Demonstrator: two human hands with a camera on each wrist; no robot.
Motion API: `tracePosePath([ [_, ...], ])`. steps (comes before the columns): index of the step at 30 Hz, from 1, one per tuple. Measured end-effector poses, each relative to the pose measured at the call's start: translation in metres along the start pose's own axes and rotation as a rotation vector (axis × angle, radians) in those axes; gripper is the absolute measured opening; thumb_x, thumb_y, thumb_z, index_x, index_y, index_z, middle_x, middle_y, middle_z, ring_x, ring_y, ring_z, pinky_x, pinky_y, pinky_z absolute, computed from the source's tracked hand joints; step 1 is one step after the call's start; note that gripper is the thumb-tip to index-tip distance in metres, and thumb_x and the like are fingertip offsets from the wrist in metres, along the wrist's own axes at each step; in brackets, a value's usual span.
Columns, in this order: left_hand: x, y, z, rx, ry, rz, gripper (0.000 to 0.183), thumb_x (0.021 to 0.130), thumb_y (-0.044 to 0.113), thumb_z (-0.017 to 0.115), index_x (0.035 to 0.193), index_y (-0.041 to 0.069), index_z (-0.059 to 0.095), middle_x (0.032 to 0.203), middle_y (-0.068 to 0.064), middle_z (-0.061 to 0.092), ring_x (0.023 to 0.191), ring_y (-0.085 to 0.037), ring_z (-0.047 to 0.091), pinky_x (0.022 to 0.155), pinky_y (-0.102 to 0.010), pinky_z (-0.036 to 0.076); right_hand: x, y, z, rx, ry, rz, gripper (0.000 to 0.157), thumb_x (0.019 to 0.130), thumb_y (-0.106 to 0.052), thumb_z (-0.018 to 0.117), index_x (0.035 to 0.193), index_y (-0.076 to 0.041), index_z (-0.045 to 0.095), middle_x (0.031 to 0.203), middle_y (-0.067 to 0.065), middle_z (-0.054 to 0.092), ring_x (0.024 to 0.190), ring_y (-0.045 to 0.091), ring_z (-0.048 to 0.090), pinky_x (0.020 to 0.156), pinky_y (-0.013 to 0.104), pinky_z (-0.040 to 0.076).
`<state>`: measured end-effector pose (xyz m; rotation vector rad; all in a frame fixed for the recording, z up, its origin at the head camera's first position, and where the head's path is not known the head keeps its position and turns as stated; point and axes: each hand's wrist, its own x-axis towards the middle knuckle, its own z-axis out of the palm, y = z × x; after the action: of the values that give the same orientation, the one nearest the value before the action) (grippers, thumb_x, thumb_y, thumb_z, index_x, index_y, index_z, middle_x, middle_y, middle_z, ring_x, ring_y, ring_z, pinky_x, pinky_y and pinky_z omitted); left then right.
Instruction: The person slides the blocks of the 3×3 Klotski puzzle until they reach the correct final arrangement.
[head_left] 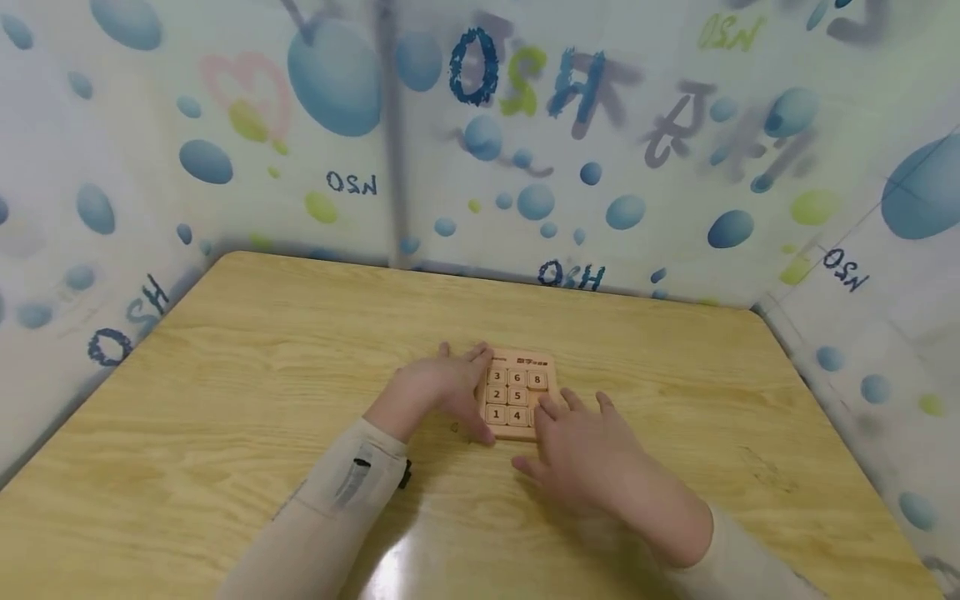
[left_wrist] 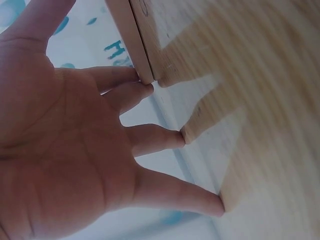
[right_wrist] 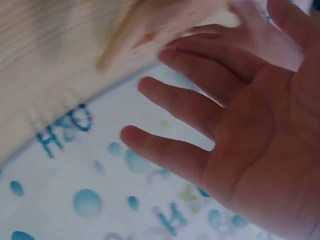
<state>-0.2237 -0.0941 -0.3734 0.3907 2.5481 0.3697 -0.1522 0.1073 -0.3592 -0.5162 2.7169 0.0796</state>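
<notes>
A pale wooden rectangular number-puzzle board with rounded corners (head_left: 517, 433) lies face up on the wood-grain bench (head_left: 300, 333), nearer the far edge than either side edge, slightly right of the middle. Dark print runs along its far border. Square wooden tiles with dark numerals (head_left: 517, 396) read 3, 6, 8; then 2, 5, with a vacant slot beside; then 1, 4. Its near right corner is covered.

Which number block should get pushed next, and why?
Maybe slide the 8 block down: there looks to be a gap just below it, the right hand is close by, and the left hand touches the left side of the board.
</notes>
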Motion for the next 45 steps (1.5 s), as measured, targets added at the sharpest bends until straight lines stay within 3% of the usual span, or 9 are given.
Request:
tracePosePath([
  [4,0.001,-0.001,0.001,-0.005,-0.004,0.008,0.135,0.075,0.054,0.094,0.173,0.018,0.008,0.182,0.003,0.002,0.164,-0.053,0.001,0.124,-0.082,0.012,0.021,0.01,0.0,-0.013,0.027,0.008,0.081,0.106,-0.062,0.053,0.164,-0.007,0.042,0.174,0.011,0.036,0.163,0.041,0.029,0.127,0.077,0.024],
  [12,0.002,0.002,-0.001,0.005,-0.009,0.004,0.138,0.073,0.057,0.094,0.173,0.022,0.007,0.182,0.005,-0.001,0.164,-0.051,-0.001,0.119,-0.088,0.012,0.013,0.011,-0.004,-0.006,-0.038,-0.019,0.086,0.101,-0.071,0.054,0.161,-0.009,0.047,0.173,0.007,0.039,0.163,0.041,0.03,0.126,0.08,0.019],
  [19,0.001,-0.001,0.0,0.023,-0.01,0.032,0.135,0.076,0.057,0.093,0.173,0.017,0.009,0.182,0.001,0.002,0.162,-0.057,0.003,0.124,-0.082,0.015,0.036,0.006,-0.008,-0.018,0.008,-0.072,0.082,0.104,-0.068,0.05,0.166,-0.015,0.04,0.176,0.003,0.033,0.167,0.037,0.02,0.128,0.079,0.014],
  [28,0.001,0.001,0.0,0.015,-0.008,0.009,0.136,0.074,0.058,0.093,0.173,0.021,0.008,0.182,0.004,0.002,0.164,-0.053,0.002,0.121,-0.086,0.015,0.033,0.012,-0.011,-0.088,-0.046,0.076,0.09,0.101,-0.075,0.048,0.162,-0.01,0.045,0.174,0.006,0.038,0.165,0.042,0.024,0.127,0.082,0.012],
  [36,0.004,-0.002,-0.001,0.039,-0.026,0.022,0.127,0.081,0.052,0.09,0.173,0.02,0.01,0.182,0.003,0.002,0.162,-0.057,0.001,0.121,-0.086,0.017,0.043,-0.008,-0.007,-0.023,-0.012,-0.146,0.085,0.103,-0.072,0.046,0.168,-0.019,0.034,0.178,-0.004,0.028,0.168,0.035,0.017,0.129,0.079,0.01],
  [42,0.002,0.0,-0.002,0.036,-0.019,0.034,0.132,0.077,0.055,0.093,0.173,0.017,0.01,0.182,0.001,0.003,0.162,-0.057,0.002,0.123,-0.084,0.017,0.039,-0.004,-0.008,-0.057,-0.021,-0.025,0.087,0.102,-0.075,0.047,0.164,-0.013,0.044,0.174,0.002,0.037,0.167,0.039,0.019,0.128,0.08,0.01],
  [45,0.001,0.001,-0.003,0.038,-0.018,0.022,0.134,0.076,0.056,0.093,0.173,0.018,0.01,0.182,0.002,0.003,0.163,-0.056,0.002,0.122,-0.085,0.018,0.038,-0.003,-0.009,-0.084,-0.008,-0.048,0.087,0.102,-0.075,0.045,0.163,-0.012,0.045,0.173,0.003,0.039,0.166,0.039,0.021,0.128,0.08,0.011],
])
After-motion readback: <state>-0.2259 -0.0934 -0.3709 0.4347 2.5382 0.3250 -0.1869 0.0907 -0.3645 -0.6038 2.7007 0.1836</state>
